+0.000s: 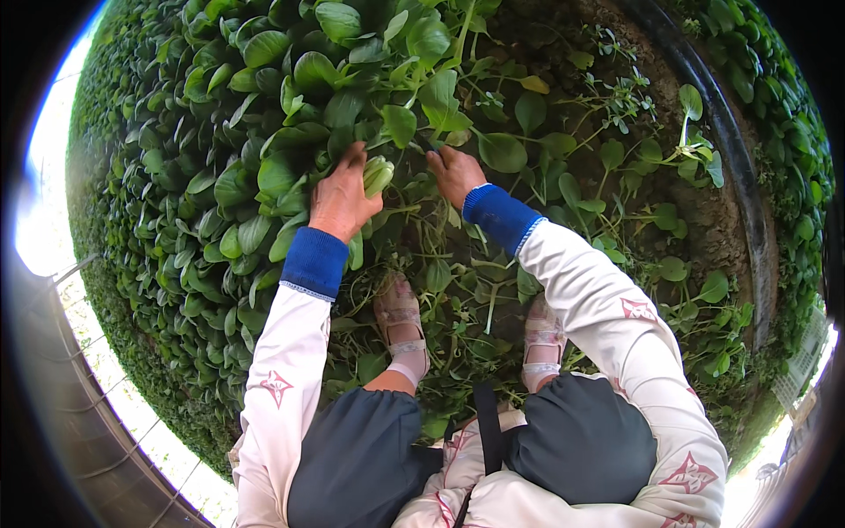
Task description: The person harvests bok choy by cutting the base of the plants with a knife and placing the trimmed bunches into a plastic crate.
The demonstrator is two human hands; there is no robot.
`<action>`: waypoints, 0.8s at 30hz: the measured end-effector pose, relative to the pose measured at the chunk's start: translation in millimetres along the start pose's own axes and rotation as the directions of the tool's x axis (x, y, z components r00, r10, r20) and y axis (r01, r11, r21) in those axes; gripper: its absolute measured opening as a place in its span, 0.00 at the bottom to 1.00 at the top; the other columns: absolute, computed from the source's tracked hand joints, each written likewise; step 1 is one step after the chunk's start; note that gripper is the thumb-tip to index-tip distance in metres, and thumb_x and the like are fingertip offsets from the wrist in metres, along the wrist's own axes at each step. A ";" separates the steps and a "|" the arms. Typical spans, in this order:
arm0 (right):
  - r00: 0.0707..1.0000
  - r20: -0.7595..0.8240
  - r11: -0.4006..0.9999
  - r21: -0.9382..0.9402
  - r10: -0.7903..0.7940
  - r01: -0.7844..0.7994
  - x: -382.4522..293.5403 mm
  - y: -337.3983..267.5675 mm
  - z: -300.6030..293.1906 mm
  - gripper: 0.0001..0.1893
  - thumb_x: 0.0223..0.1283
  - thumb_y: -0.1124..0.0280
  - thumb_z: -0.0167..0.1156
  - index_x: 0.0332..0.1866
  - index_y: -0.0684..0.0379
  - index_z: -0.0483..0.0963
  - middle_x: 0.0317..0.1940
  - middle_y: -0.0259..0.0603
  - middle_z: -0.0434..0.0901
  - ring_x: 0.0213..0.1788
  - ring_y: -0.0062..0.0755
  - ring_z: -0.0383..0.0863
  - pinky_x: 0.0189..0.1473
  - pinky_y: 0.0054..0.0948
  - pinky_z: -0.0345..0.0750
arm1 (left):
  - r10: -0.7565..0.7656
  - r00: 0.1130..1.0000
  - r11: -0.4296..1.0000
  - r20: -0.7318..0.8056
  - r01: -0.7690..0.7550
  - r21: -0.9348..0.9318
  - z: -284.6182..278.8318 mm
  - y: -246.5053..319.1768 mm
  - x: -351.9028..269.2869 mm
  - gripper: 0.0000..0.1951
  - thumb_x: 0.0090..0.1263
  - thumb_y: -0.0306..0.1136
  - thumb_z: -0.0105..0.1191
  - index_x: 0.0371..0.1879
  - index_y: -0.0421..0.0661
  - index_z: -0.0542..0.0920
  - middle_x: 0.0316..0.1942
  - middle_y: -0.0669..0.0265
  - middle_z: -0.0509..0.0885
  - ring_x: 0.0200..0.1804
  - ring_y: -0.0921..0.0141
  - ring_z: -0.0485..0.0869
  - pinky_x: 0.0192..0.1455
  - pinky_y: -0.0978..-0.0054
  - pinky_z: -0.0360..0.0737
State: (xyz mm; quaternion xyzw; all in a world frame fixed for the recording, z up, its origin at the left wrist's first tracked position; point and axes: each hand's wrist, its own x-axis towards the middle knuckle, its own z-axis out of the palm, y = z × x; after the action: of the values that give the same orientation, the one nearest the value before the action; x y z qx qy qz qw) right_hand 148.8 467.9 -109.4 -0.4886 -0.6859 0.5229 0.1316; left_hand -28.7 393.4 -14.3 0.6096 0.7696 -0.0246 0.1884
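Note:
My left hand (344, 193) is closed around a leafy green plant; its pale green stalk base (378, 176) sticks out between thumb and fingers. To its right, my right hand (457, 173) has its fingers curled at the dark end of a small tool (422, 143), perhaps a knife, mostly hidden by leaves. Just above both hands stand broad-leaved greens (429, 99) with light stems. The hands are apart, with foliage between them.
A dense bed of leafy greens (218, 165) fills the left side. Loose leaves and stems lie around my two shoes (401, 310). On the right, a black hose (733, 138) curves along bare soil, beside a cut plant (690, 148). A pale plastic crate (800, 360) stands at the far right.

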 end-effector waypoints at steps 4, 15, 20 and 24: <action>0.999 0.025 0.995 -0.096 -0.024 0.027 7.2 1.4 10.0 0.19 0.68 0.58 0.48 0.35 0.66 0.74 0.28 0.60 0.78 0.36 0.61 0.78 0.40 0.49 0.74 | 0.038 0.994 0.992 -0.105 -0.050 -0.114 11.9 -14.1 -9.1 0.28 0.55 0.40 0.58 0.56 0.46 0.72 0.60 0.61 0.74 0.51 0.53 0.79 0.53 0.60 0.77; 0.970 0.229 0.996 -0.032 0.084 -0.079 -7.9 -0.3 -28.7 0.22 0.66 0.53 0.51 0.42 0.65 0.77 0.33 0.54 0.81 0.39 0.53 0.81 0.44 0.42 0.75 | -0.051 0.972 0.271 0.229 0.234 -0.934 -12.0 -9.4 -41.6 0.34 0.52 0.25 0.68 0.60 0.35 0.69 0.50 0.65 0.80 0.51 0.75 0.78 0.57 0.75 0.74; 0.978 -0.173 0.903 0.392 -0.118 0.178 -64.2 -15.9 -52.5 0.23 0.64 0.53 0.59 0.55 0.59 0.74 0.39 0.32 0.77 0.33 0.20 0.74 0.33 0.24 0.72 | 0.080 0.941 0.029 0.329 0.328 -0.944 -43.3 14.8 -71.7 0.33 0.54 0.32 0.65 0.60 0.35 0.69 0.56 0.58 0.77 0.55 0.68 0.78 0.60 0.71 0.74; 0.985 0.045 0.701 0.708 -0.168 0.087 -72.0 -64.9 -82.3 0.23 0.60 0.62 0.65 0.57 0.60 0.72 0.35 0.25 0.73 0.32 0.12 0.69 0.35 0.15 0.69 | 0.251 0.911 0.026 0.326 0.330 -0.943 -36.0 33.2 -78.5 0.43 0.48 0.46 0.68 0.61 0.34 0.67 0.50 0.56 0.79 0.49 0.66 0.81 0.52 0.70 0.79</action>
State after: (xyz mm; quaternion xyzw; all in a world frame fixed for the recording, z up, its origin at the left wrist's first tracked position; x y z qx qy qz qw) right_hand 206.3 459.7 3.7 -0.3246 -0.4731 0.7594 0.3069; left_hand 8.0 338.7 50.6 0.2591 0.5227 0.3871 0.7140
